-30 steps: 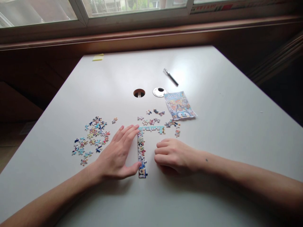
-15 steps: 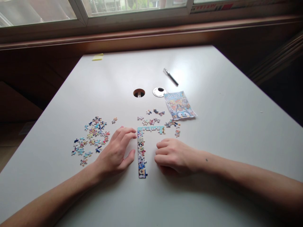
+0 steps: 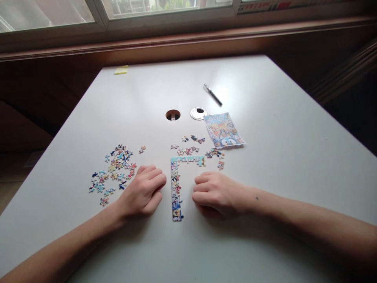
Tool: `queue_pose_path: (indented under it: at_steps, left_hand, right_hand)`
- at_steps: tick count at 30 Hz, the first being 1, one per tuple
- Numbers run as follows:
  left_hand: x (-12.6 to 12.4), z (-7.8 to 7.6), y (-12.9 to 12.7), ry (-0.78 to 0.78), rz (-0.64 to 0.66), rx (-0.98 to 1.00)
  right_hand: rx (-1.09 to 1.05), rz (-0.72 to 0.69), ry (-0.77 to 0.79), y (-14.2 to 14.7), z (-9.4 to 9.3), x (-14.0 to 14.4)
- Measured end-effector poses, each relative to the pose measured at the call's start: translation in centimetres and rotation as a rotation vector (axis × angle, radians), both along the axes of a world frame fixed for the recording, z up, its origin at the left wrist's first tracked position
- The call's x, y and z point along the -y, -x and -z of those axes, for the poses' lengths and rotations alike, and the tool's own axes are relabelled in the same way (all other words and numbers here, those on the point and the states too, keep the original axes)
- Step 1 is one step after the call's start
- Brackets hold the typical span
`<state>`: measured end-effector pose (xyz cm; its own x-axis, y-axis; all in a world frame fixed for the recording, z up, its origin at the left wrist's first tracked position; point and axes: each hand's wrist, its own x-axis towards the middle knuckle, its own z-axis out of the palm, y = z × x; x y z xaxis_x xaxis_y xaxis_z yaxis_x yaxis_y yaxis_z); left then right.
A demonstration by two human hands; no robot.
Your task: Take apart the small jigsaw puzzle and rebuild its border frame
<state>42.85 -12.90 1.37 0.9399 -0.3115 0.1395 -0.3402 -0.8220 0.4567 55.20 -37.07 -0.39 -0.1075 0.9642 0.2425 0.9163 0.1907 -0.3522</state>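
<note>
Fingers, left hand (image 3: 143,192): curled into a loose fist, knuckles up, resting on the desk (image 3: 265,118) just left of the joined puzzle strip (image 3: 176,188); whether they hold anything I cannot tell.
Fingers, right hand (image 3: 219,192): curled under, pressed together, resting just right of the strip; nothing visible in them.
Arms: both bare forearms lie on the desk, angled inward.
Puzzle strip: an L of joined pieces, a long column between the hands with a short pale blue row running right from its top.
Loose pieces (image 3: 114,173): small, colourful, scattered left of the left hand; a smaller scatter (image 3: 191,147) beyond the strip.
Reference picture (image 3: 223,130): flat printed sheet.
Other: dark pen (image 3: 212,94), round metal cap (image 3: 198,113) beside a cable hole (image 3: 172,114), yellow note (image 3: 121,70).
Desk surface: smooth, white, matte.
</note>
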Motion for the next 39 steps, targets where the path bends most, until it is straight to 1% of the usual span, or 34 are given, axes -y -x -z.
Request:
queue_pose_path:
  at_steps: [4,10,13,14,15,16,18,19,20,22,23,24,26,27,29,30,32,35,39]
  left_hand:
    - [-0.1,-0.3,-0.1,0.039,0.021,-0.004]
    - [-0.5,-0.1,-0.3,0.083,0.030,-0.041]
    - [-0.6,-0.1,-0.3,0.092,0.035,-0.052]
    - [-0.6,-0.2,-0.3,0.090,0.034,-0.053]
    - [-0.6,-0.2,-0.2,0.086,0.031,-0.052]
    - [-0.5,-0.2,-0.2,0.082,0.026,-0.049]
    - [-0.4,-0.2,-0.2,0.078,0.013,-0.041]
    - [-0.4,-0.2,-0.2,0.078,0.006,-0.034]
    - [-0.3,-0.2,-0.2,0.076,0.000,-0.027]
    - [-0.2,-0.1,-0.2,0.070,-0.008,-0.016]
    - [-0.2,0.0,-0.2,0.064,-0.011,-0.012]
    - [-0.2,0.0,-0.2,0.058,-0.011,-0.008]
    - [-0.1,0.1,-0.1,0.045,-0.012,0.006]
    - [-0.1,0.2,0.0,0.037,-0.014,0.015]
    - [0.0,0.2,0.0,0.026,-0.022,0.033]
    - [0.1,0.3,0.0,0.022,-0.028,0.041]
    - [0.2,0.3,0.0,0.012,-0.041,0.056]
    - [0.3,0.4,0.1,-0.013,-0.070,0.079]
    - [0.5,0.4,0.1,-0.056,-0.104,0.102]
  right_hand:
    - [0.008,-0.007,-0.005,-0.1,0.0,-0.1]
    - [0.026,-0.029,0.002,-0.1,-0.1,-0.1]
    - [-0.023,-0.033,-0.026,0.1,-0.3,-0.1]
    - [-0.064,0.003,-0.049,0.1,-0.5,-0.2]
    - [-0.110,0.075,-0.075,-0.1,-1.0,-0.2]
    - [-0.158,0.177,-0.096,-0.4,-1.7,-0.1]
    - [-0.203,0.487,-0.121,-1.6,-3.5,0.2]
    - [-0.214,0.604,-0.075,-2.5,-4.5,0.5]
    - [-0.215,0.681,-0.020,-3.5,-5.5,1.0]
    - [-0.154,0.733,0.076,-5.6,-7.0,2.3]
    - [-0.123,0.724,0.118,-6.6,-7.5,3.0]
    - [-0.111,0.679,0.181,-7.5,-7.8,3.7]
    - [-0.103,0.570,0.333,-8.9,-7.8,5.0]
    - [-0.100,0.547,0.410,-9.3,-7.7,5.5]
    - [-0.118,0.539,0.548,-9.8,-7.4,6.0]
    - [-0.120,0.548,0.588,-9.9,-7.4,6.1]
    - [-0.111,0.575,0.597,-9.9,-7.4,6.0]
    - [-0.072,0.599,0.492,-9.8,-7.5,5.6]
    - [-0.014,0.577,0.368,-9.9,-7.1,5.3]
